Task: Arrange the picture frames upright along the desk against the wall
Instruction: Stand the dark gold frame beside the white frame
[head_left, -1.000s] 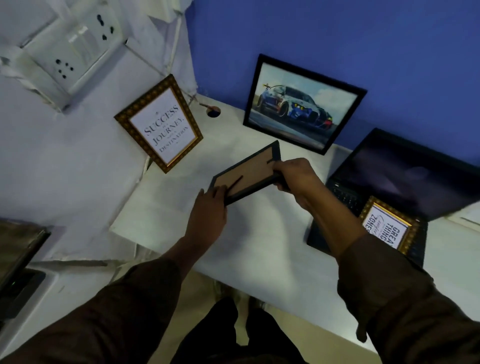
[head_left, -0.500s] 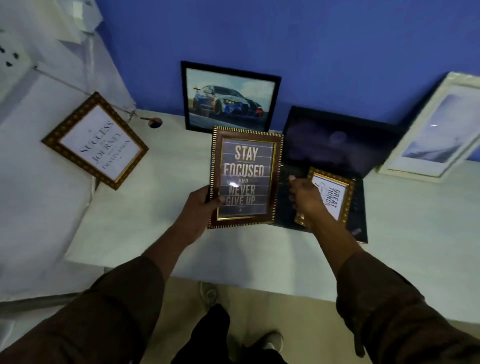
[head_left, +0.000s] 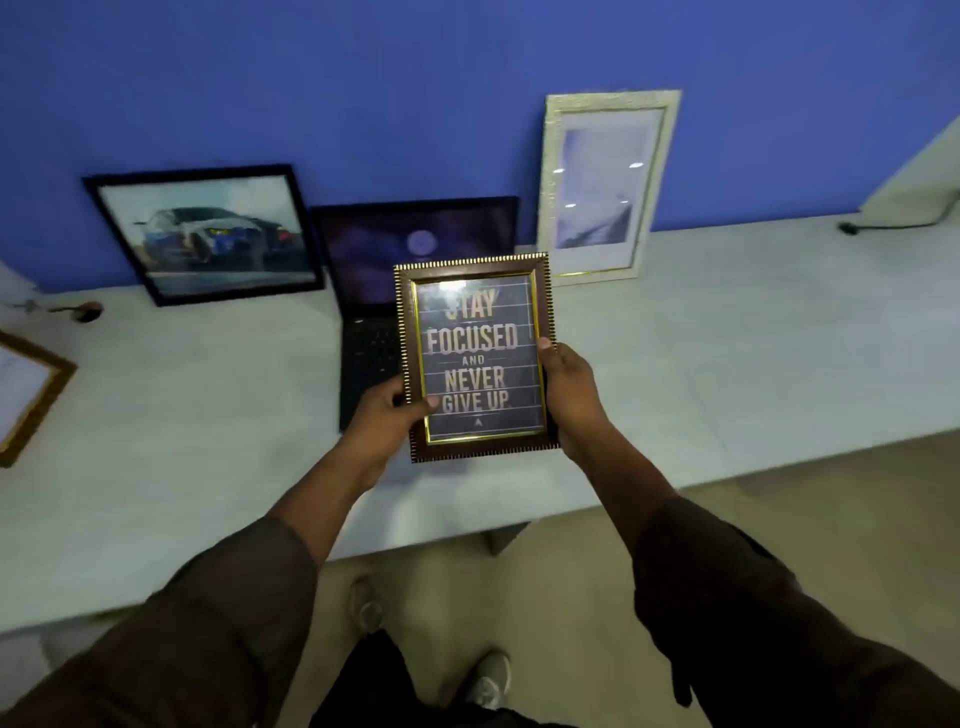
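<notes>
Hands: a person's left hand and right hand clasp the "Stay Focused" frame by its two long sides, thumbs on the front, fingers wrapped behind.
Frame in hand: held in the air over the desk, nearer its front edge than the wall, long axis upright, face toward the camera.
Beneath and behind: an open laptop sits just left of the frame, its screen against the blue wall.
Back edge: the car picture leans at the wall left of the laptop, the white frame right of it; both stand.
Left edge: a gold frame shows only partly.
Key relation: free wall space appears to lie right of the white frame, so the carry likely runs forward and rightward, the right hand leading.
Risk: whether a back stand is open cannot be seen.
</notes>
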